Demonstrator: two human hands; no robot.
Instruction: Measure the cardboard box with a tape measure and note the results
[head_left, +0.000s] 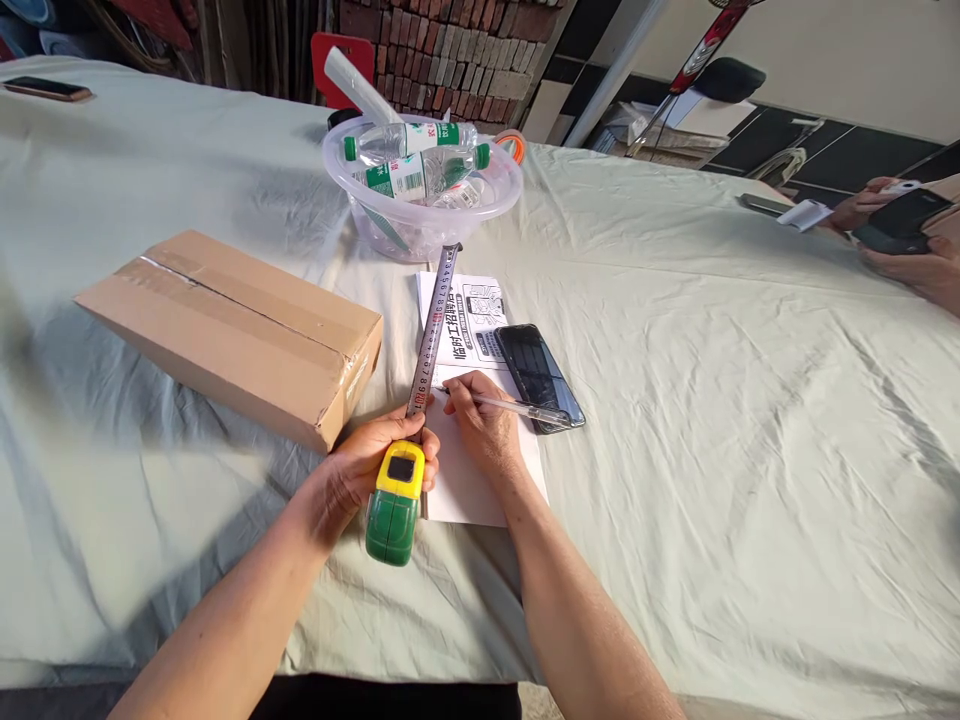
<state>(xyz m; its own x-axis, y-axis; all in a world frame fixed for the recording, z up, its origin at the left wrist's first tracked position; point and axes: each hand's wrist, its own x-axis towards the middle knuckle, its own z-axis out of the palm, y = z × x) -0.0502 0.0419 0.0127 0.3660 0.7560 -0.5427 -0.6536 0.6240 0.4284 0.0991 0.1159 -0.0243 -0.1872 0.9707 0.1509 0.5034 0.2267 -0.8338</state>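
Gripping a tape measure [394,510] and a pen [525,408] over printed paper [465,490]

A bench [712,450] under a pale, wrinkled cloth carries everything. Biggest on it is a taped cardboard box [232,330], set at a slant on the left, its near corner just beside the left wrist. Beyond the paper stands a clear plastic basin [375,232] holding bottles [397,178] with green caps and labels, plus a pale tube [364,88] leaning out over the far rim. The paper lies in the middle, printed on its far part and blank on its near part.

The left hand [364,455] is closed around the front of the tape measure, thumb along the blade. The right hand [487,435] rests over the paper, pinching the pen between thumb and fingers. At the far right, another person's hands [892,262] hold a dark object [904,218].

The tape measure's green-and-yellow case is over the near edge of the bench, its blade running along the paper's left side toward the basin. A black phone [544,375] overlaps the paper's right edge. Smallest is the pen, its tip close to the blade; whether it touches the paper cannot be told.
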